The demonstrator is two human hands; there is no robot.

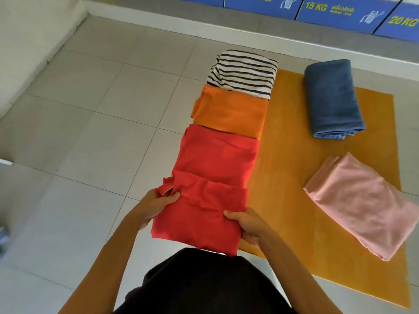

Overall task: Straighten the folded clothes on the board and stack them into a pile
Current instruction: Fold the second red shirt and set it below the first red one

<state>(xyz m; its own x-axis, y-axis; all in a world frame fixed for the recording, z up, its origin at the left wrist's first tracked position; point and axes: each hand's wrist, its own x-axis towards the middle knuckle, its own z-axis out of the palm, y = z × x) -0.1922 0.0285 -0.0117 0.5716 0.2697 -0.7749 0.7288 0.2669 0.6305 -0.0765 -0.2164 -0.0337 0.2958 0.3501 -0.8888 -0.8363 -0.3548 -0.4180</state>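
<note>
1. Head view: I see the flat mustard-yellow rectangular board (292,177) lying on the pale tiled floor (90,109), the largest thing in frame.
2. Along its left edge runs a row of folded clothes: a striped black-and-white top (244,72) farthest, an orange folded shirt (229,111), then a red folded garment (215,152).
3. On the right lie the folded blue denim jeans (331,98) and, nearer, a pink folded cloth (360,209), well apart.
4. Nearest me, a second red folded shirt (201,214) overlaps the first.
5. My left hand (156,206) pinches its left edge; my right hand (247,225) clasps its right edge, fingers curled under.
</note>
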